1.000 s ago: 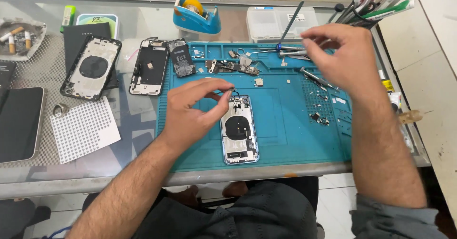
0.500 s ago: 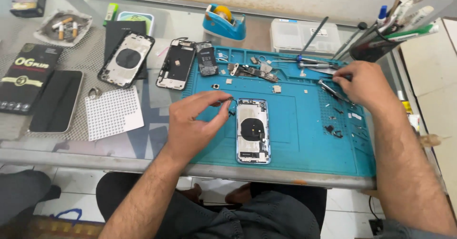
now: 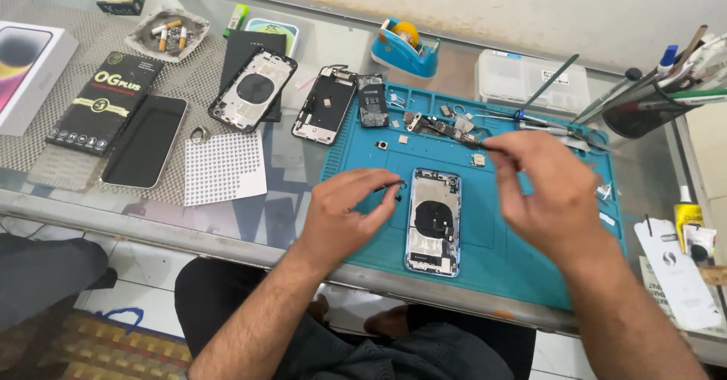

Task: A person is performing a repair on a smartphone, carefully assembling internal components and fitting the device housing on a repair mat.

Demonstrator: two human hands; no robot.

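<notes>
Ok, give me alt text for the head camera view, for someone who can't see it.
A person's left hand pinches a small dark part beside an opened phone housing on a blue repair mat, while the right hand holds tweezers above it. More phone housings, a tape dispenser and an ashtray lie around.

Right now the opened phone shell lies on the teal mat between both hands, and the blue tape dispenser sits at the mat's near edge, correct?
Not quite. In the head view the opened phone shell does lie on the teal mat between the left hand and right hand, but the blue tape dispenser sits beyond the mat's far edge, on the glass.
</notes>
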